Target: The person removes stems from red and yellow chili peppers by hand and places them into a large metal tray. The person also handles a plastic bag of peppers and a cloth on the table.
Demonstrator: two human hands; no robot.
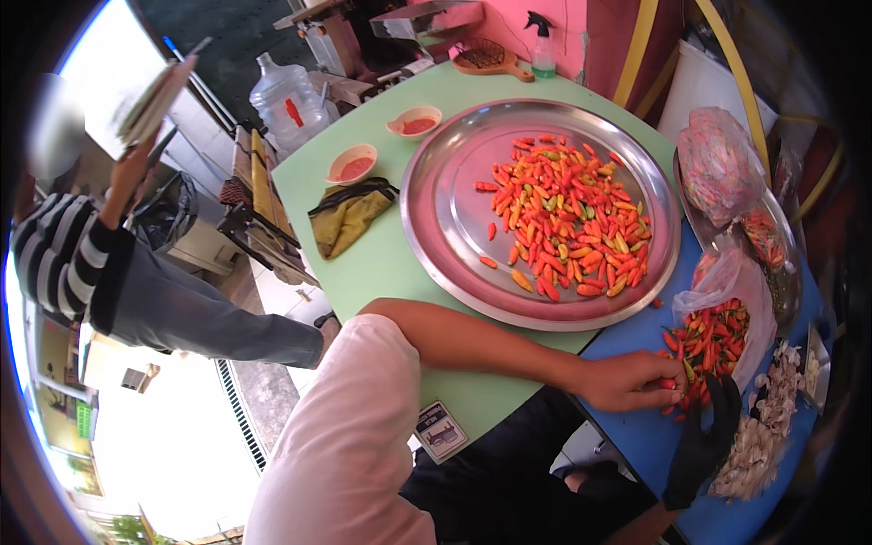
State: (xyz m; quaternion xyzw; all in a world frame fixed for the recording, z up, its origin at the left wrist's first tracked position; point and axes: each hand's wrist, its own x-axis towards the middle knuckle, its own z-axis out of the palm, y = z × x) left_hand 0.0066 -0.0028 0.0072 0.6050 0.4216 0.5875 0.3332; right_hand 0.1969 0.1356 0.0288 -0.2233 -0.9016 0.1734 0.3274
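Note:
My bare left hand (630, 383) reaches across to the blue tabletop, a red chili (669, 384) pinched between thumb and fingers. Facing it, my right hand (702, 436) wears a black glove. Its fingertips touch the chilies at the bag's mouth; whether they grip one is hidden. An open clear plastic bag (725, 272) spills red and orange chilies with green stems (719, 337) beside both hands. Behind my left forearm, a large round steel tray (449, 225) bears a heap of stemless chilies (565, 218). Garlic cloves and skins (753, 453) lie right of my glove.
Two small bowls of red sauce (352, 165) (415, 124) and a folded yellow cloth (351, 214) sit on the green table (381, 272). An oval metal tray (783, 238) holds plastic bags (721, 163). A spray bottle (543, 51) stands behind. Another person (136, 272) stands at left.

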